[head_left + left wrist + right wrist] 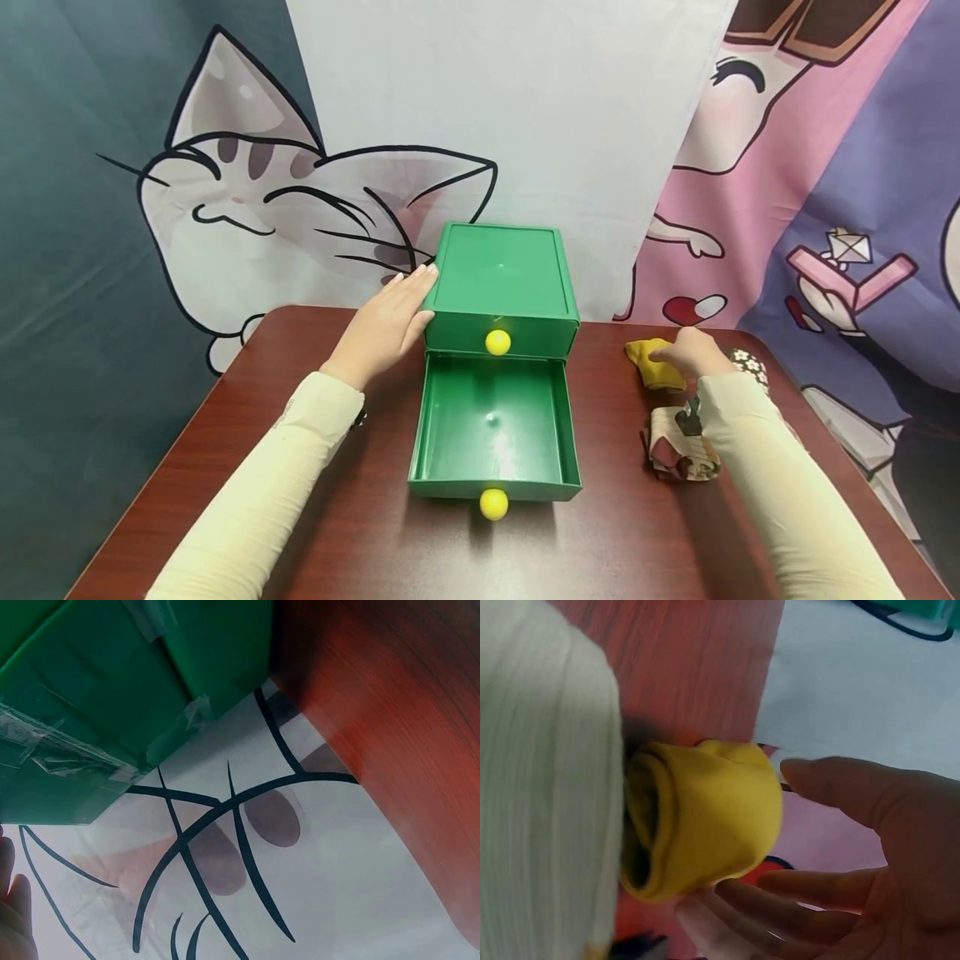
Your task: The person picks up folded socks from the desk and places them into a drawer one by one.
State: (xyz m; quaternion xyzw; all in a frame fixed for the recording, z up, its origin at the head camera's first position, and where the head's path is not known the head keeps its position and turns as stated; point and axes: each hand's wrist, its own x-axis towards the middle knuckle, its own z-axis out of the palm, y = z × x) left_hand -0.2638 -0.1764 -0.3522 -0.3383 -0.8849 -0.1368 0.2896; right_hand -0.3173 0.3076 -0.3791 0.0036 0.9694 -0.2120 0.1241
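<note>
A green two-drawer cabinet point(498, 267) stands on the table, its lower drawer point(491, 417) pulled out with only the bare green inside showing. Flat against the cabinet's upper left edge rests my left hand point(382, 327), fingers straight; just some fingertips point(19, 911) show at the left wrist view's edge. On the right, my right hand point(692, 352) is beside a rolled yellow sock-like cloth point(712, 810). Its thumb point(840, 784) stands apart from the roll, while the other fingers reach along the roll's lower side; whether they touch it I cannot tell.
Nearer on the right lies a patterned rolled cloth point(671, 454). A flower-printed cloth point(750, 367) is partly hidden behind my right wrist. Yellow round knobs point(494, 504) stick out from the drawer fronts. A printed curtain point(480, 100) hangs behind the table point(607, 533).
</note>
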